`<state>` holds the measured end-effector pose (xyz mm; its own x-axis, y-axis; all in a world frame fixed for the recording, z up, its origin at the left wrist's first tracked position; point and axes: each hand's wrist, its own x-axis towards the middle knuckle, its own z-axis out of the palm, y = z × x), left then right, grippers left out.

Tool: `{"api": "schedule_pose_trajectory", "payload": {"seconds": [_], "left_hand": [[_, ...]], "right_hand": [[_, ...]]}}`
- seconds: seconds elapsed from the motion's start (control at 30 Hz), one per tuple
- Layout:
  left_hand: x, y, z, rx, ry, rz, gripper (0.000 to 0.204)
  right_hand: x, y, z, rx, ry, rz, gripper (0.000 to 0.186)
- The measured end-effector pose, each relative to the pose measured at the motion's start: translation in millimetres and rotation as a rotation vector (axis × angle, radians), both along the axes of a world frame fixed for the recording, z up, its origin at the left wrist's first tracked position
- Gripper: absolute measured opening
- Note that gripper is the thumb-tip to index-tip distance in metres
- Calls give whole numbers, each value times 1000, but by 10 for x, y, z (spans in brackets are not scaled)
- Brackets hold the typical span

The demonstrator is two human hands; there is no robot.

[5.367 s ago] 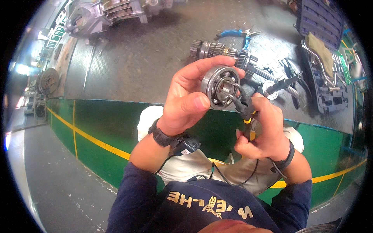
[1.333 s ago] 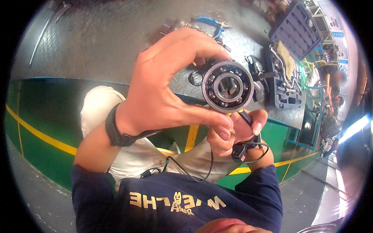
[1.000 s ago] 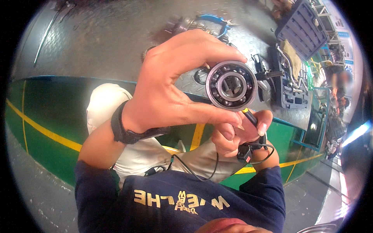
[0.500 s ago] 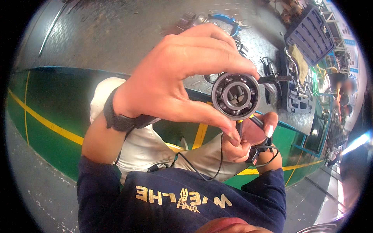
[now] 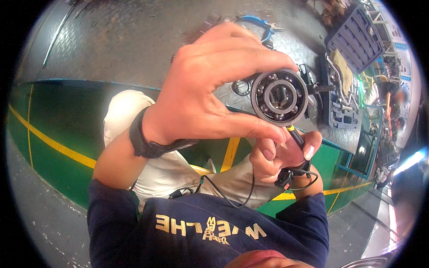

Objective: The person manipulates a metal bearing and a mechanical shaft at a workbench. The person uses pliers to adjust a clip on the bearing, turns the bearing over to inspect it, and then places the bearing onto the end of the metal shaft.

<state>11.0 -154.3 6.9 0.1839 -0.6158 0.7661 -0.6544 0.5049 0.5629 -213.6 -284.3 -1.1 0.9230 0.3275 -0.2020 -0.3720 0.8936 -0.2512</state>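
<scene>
A steel ball bearing (image 5: pixel 296 117) is pinched between the thumb and fingers of my left hand (image 5: pixel 203 87), held up with its open face and balls showing. Below it, my right hand (image 5: pixel 286 154) is closed around what look like pliers; a black handle with a yellow band (image 5: pixel 295 136) shows. The upper part of this tool goes behind the bearing, and dark pieces are visible through the bore. I cannot tell whether they touch the bearing. My left thumb lies close to the right fingers.
The metal workbench (image 5: pixel 147 49) carries a blue curved tool (image 5: pixel 257 20), a dark ring (image 5: pixel 241 87) and an open grey tool case (image 5: pixel 357 42) at the right. A long rod (image 5: pixel 56 40) lies far left. A black cable (image 5: pixel 232 206) hangs across my lap. People are in the right background.
The bearing and my left hand have moved slightly up and right. The bearing has tilted a little. My right fingers have shifted, and just one handle of the pliers now shows clearly.
</scene>
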Motion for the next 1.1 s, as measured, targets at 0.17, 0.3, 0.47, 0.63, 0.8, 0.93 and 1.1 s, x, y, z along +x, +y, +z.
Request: {"api": "schedule_pose_trajectory", "payload": {"seconds": [0.17, 0.3, 0.47, 0.63, 0.8, 0.93, 1.1], "left_hand": [[-38, -3, 6, 6, 13, 54, 75], [-71, 22, 8, 25, -21, 105, 77], [-81, -36, -46, 4, 58, 92, 79], [-76, -38, -88, 22, 97, 95, 78], [-62, 14, -74, 24, 83, 125, 77], [-68, 104, -49, 10, 106, 130, 78], [-118, 202, -56, 24, 442, 88, 78]], "right_hand": [[46, 22, -6, 18, -37, -7, 72], [30, 92, 28, -100, 30, -46, 70], [69, 91, 1, -37, -52, -40, 68], [107, 146, 68, -78, -31, -60, 70], [120, 166, 100, -128, 23, -44, 75], [143, 142, 81, -265, 62, -5, 72], [73, -5, 26, -287, 29, -340, 83]]}}
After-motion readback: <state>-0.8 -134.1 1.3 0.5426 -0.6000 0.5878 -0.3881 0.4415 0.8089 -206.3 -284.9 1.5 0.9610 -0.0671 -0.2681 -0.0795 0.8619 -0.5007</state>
